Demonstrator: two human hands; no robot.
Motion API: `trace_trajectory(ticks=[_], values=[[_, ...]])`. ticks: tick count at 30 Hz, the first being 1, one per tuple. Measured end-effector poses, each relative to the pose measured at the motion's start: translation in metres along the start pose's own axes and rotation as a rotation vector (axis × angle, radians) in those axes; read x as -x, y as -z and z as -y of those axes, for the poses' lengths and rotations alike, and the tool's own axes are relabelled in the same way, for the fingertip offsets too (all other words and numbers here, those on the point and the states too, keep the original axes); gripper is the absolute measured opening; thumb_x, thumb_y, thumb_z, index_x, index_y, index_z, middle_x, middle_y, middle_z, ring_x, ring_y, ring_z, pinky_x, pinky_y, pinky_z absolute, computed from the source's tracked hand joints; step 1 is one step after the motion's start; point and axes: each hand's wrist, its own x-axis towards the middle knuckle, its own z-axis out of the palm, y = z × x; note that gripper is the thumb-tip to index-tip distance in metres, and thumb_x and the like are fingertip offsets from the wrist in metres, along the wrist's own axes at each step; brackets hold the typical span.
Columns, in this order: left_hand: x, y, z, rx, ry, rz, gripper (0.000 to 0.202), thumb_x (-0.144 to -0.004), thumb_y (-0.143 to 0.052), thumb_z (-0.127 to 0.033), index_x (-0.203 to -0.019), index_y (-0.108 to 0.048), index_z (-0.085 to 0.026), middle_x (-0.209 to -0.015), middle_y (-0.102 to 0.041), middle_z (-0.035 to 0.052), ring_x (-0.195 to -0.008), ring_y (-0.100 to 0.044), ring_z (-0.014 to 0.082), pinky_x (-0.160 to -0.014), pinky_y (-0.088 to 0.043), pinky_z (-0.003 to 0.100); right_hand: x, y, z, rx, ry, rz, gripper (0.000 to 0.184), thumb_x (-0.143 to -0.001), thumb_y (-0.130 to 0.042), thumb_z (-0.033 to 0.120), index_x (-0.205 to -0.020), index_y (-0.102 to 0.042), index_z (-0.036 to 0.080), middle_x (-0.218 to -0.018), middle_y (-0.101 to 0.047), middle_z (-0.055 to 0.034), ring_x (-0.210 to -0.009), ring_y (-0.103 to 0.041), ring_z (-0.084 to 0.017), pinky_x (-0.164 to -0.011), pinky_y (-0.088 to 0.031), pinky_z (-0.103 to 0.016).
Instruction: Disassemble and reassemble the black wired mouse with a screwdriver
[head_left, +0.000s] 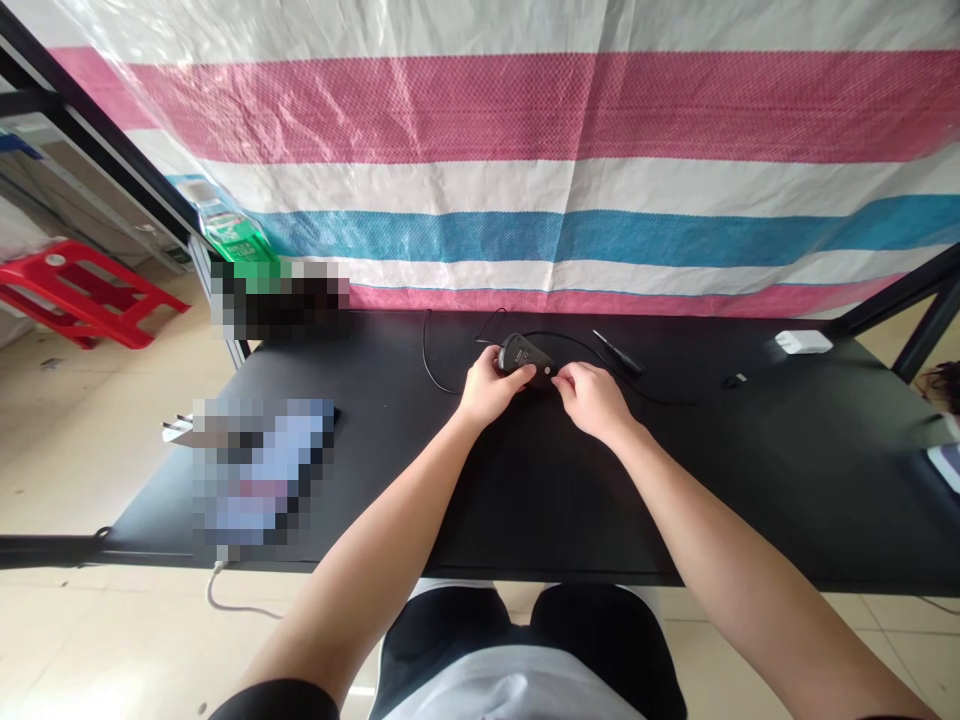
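Near the middle of the black table, my left hand (490, 385) wraps around a small black corded device (523, 355) with a rounded end and a printed label facing up. Its exact kind does not show clearly. A small pale round spot (547, 370) sits near the device's right edge. Close beside that spot, my right hand (589, 397) has thumb and forefinger pinched together; what lies between them is too small to make out. Behind my right hand rests a dark screwdriver (619, 353) with a thin metal shaft.
A black cable (426, 350) curls behind the hands, and a USB plug (736, 381) lies to the right. Further right is a white charger (804, 342). A blurred-out phone-like object (277, 470) lies at left, and a green-labelled bottle (238, 238) stands at back left. Striped sheeting (480, 110) hangs behind.
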Motion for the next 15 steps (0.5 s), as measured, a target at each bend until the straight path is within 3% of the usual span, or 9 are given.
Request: trace_trajectory(ticks=[9,15], values=[[0.0026,0.0014,-0.0076,0.207,0.024,0.048,0.033,-0.067,-0.081,-0.036,-0.086,-0.067,-0.013,-0.085,-0.071,0.0049,-0.085,-0.070,0.0210,-0.078,-0.060,0.036,-0.0026,-0.0012,-0.0032,-0.291,-0.022,-0.138,0.019,-0.086,-0.058,0.031,-0.070,-0.057,0.021,-0.063,-0.063,-0.0034,-0.058,-0.058,-0.018,-0.060,-0.042,-0.029],[0.0012,0.0024,-0.0046,0.337,0.048,0.078,0.035,-0.067,-0.081,-0.035,-0.089,-0.067,-0.012,-0.092,-0.073,0.0082,-0.090,-0.072,0.0235,-0.080,-0.061,0.039,-0.0014,0.0018,-0.0011,-0.480,-0.081,-0.132,0.019,-0.088,-0.054,0.037,-0.076,-0.051,0.023,-0.057,-0.064,-0.0007,-0.053,-0.062,-0.017,-0.059,-0.046,-0.028]])
